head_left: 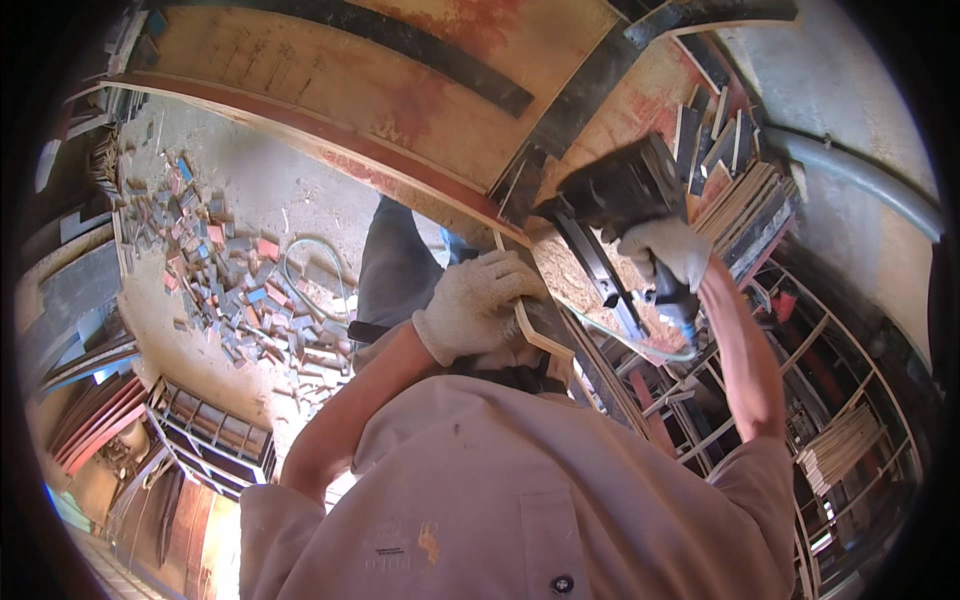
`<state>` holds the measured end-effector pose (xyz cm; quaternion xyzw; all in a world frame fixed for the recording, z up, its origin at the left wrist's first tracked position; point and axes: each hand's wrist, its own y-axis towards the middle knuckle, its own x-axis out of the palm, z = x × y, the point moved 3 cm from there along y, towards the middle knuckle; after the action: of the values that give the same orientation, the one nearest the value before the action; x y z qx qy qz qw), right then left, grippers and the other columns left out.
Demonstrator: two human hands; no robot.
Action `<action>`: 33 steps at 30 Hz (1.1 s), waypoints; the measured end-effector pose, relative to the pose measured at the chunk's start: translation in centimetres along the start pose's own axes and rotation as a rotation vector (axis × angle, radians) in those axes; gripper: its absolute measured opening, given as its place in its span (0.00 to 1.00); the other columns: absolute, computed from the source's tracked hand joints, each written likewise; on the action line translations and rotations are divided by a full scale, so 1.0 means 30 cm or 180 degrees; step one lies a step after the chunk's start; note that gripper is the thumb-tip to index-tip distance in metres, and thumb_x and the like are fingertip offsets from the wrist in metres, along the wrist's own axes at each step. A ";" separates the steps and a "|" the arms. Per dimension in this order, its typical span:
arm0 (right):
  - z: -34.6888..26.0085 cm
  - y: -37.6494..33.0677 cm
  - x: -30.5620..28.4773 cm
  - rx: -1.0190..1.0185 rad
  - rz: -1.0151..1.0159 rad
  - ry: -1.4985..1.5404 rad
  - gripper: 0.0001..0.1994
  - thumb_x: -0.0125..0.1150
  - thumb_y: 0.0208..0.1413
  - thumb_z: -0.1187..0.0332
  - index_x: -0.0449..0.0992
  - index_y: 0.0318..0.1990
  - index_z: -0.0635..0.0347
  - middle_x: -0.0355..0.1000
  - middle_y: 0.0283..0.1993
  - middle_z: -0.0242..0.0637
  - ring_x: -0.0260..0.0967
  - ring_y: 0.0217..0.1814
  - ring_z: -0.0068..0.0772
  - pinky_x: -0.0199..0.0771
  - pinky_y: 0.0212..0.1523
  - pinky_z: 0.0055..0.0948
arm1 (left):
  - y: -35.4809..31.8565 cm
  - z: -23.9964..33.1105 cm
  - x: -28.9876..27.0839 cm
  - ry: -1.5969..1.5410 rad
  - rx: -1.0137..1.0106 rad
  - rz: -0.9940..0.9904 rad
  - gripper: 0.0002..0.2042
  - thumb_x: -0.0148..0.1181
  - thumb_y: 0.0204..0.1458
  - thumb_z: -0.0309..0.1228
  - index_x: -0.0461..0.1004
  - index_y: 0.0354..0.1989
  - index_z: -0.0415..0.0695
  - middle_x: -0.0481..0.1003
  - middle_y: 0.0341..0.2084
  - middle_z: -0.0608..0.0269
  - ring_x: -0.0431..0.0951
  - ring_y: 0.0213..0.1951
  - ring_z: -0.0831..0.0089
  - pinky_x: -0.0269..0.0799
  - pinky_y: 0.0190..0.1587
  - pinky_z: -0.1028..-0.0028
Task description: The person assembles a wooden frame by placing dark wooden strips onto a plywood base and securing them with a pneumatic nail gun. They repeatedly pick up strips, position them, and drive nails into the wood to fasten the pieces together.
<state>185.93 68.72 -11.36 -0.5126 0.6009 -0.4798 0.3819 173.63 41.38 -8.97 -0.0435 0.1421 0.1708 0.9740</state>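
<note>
My left hand, in a pale knit glove, is closed round a dark-faced wooden piece with light cut edges, close to my body. In my right hand, also gloved, is the handle of a black nail gun. The nail gun's long magazine points toward me and its head lies by the corner of a large wooden panel with dark strips across it. Below the handle, a thin air hose curves away. The nail gun's nose is hard to make out against the dark strips.
Many small wood offcuts litter the floor at left, with a looped hose among them. Stacked wooden strips stand at right, below a wall pipe. Metal racks holding wood stand at lower right.
</note>
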 end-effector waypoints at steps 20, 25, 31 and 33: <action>0.707 0.078 1.136 0.0112 0.1471 0.2587 0.05 0.64 0.50 0.75 0.75 0.26 0.56 0.65 0.18 0.30 0.65 0.17 0.30 0.66 0.20 0.32 | 0.005 -0.861 -1.485 0.4374 -0.0450 -0.0586 0.30 0.69 0.49 0.46 0.75 0.62 0.49 0.73 0.58 0.62 0.67 0.66 0.61 0.42 0.77 0.49; 0.391 0.154 1.488 -0.0094 0.1633 0.2518 0.06 0.64 0.48 0.76 0.74 0.24 0.56 0.64 0.17 0.31 0.65 0.16 0.32 0.65 0.19 0.33 | -0.005 -1.134 -1.777 0.3724 -0.0371 -0.1098 0.12 0.68 0.49 0.42 0.85 0.42 0.59 0.82 0.40 0.65 0.77 0.53 0.65 0.61 0.66 0.57; -0.346 0.039 1.701 -0.0159 0.1575 0.2626 0.06 0.64 0.49 0.76 0.72 0.29 0.55 0.64 0.18 0.28 0.62 0.14 0.26 0.64 0.16 0.31 | -0.002 -1.153 -1.774 0.3267 0.0383 -0.0968 0.09 0.59 0.53 0.35 0.85 0.38 0.56 0.82 0.37 0.65 0.79 0.48 0.63 0.72 0.52 0.62; -0.496 0.062 1.674 -0.0557 0.2057 0.1817 0.05 0.65 0.51 0.74 0.73 0.30 0.56 0.67 0.19 0.29 0.65 0.15 0.28 0.68 0.18 0.29 | -0.019 -1.141 -1.794 0.2792 0.0612 -0.0749 0.06 0.59 0.52 0.34 0.82 0.34 0.52 0.80 0.37 0.63 0.79 0.47 0.62 0.72 0.50 0.61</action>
<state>162.14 22.14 -7.83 -0.1755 0.8502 -0.4055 0.2861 116.34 19.06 -25.98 -0.0370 0.5500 0.0105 0.8343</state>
